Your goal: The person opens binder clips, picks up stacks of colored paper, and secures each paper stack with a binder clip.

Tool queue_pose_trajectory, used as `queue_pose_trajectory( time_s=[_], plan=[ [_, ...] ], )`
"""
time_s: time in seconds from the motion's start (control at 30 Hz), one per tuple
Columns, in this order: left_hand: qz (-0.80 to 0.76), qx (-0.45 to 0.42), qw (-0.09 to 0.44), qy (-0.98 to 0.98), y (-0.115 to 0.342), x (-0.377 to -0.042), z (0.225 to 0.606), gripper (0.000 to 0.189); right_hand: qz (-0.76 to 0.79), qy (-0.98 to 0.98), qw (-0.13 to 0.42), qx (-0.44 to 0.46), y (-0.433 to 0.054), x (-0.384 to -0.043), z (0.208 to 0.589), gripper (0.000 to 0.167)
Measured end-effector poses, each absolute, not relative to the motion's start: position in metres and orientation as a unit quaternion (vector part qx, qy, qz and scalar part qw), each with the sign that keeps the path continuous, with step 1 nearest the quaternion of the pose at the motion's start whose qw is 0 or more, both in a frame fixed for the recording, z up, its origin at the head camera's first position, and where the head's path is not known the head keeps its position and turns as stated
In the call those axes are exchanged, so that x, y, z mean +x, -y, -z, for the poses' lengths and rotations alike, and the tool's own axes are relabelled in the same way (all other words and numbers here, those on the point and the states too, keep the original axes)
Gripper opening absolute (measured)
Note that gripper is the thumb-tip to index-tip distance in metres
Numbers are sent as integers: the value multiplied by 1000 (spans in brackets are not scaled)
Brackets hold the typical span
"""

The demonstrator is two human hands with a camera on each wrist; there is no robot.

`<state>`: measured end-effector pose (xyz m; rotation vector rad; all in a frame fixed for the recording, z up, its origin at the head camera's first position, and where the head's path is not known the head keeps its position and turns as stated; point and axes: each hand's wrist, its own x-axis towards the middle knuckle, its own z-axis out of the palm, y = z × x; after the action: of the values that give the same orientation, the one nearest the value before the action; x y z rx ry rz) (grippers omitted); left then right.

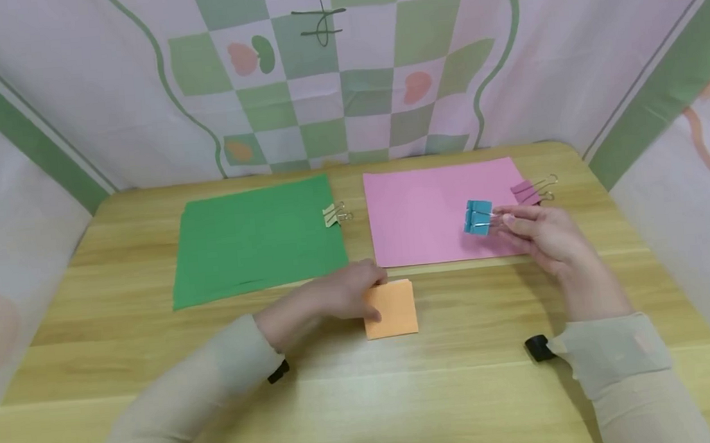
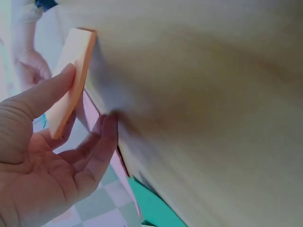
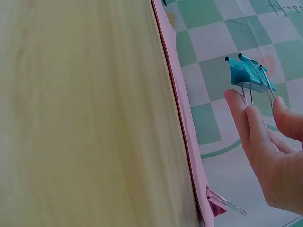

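Observation:
My left hand pinches a small square pad of orange paper by its left edge, thumb on one face and fingers behind. In the left wrist view the orange pad is tilted up and shows its thickness. A teal binder clip is held by its wire handles in my right hand, above the pink paper. Seen in the right wrist view, thumb and fingertips squeeze the handles of the teal clip, and its mouth looks parted.
Green paper sheets lie on the left of the wooden table, with a pale yellow binder clip on their right edge. A pink binder clip grips the pink paper's right edge. Behind the table hangs a checkered curtain.

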<state>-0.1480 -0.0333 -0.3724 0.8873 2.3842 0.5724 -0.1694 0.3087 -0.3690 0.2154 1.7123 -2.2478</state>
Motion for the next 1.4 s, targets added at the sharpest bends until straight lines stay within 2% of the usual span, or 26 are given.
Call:
queue_pose_trajectory(
  time_s=[0.2, 0.33, 0.47, 0.67, 0.8, 1.33, 1.4],
  plan=[
    [-256, 316, 290, -867, 37, -151, 371, 26, 782, -597, 161, 72, -304, -170, 368, 17],
    [-313, 292, 309, -849, 39, -154, 376, 34, 772, -610, 164, 71, -302, -171, 368, 18],
    [-414, 230, 350, -808, 42, -160, 384, 45, 769, -613, 168, 72, -302, -172, 369, 19],
    [-487, 133, 411, -759, 45, -169, 389, 31, 766, -613, 179, 71, -301, -174, 370, 19],
    [-491, 108, 436, -747, 47, -172, 391, 27, 759, -621, 184, 69, -298, -175, 370, 17],
    [-491, 101, 402, -767, 55, -185, 378, 24, 740, -640, 200, 44, -277, -176, 371, 21],
    [-490, 100, 400, -768, 57, -186, 376, 24, 735, -644, 207, 46, -275, -176, 372, 26]
  ],
)
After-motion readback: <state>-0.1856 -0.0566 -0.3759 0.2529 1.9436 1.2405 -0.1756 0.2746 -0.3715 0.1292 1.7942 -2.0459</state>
